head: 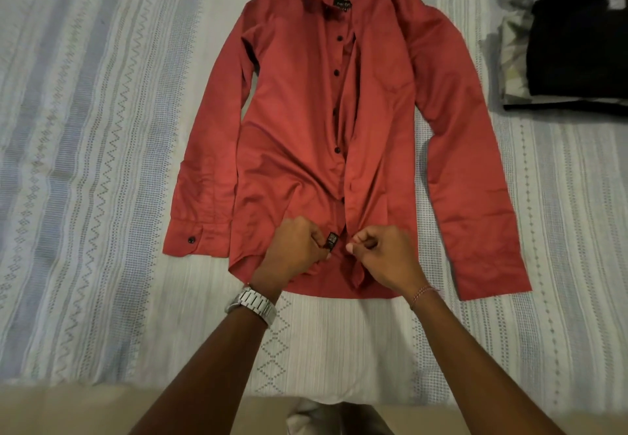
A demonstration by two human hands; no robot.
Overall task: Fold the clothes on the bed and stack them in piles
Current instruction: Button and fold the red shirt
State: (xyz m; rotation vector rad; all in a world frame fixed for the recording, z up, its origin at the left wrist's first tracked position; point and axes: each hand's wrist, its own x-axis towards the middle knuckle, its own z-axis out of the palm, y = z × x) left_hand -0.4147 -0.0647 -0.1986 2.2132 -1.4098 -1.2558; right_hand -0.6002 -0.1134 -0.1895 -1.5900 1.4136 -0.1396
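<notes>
Because the red shirt (316,135) lies face up and spread flat on the bed (85,128), sleeves out to either side, it looks light, thin and limp, likely to crease and slide. In the head view, the left hand (294,247) pinches the shirt's button-side front edge near the hem, and the right hand (380,254) pinches the opposite edge just beside it. Shoulders and hem corners seem the best holds. Right of the shirt's collar sits a dark folded pile (577,47).

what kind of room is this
Most likely a bedroom: a red shirt lies spread flat on a patterned bedspread, both hands pinch its hem, and a pile of folded dark clothes sits beside it.
</notes>
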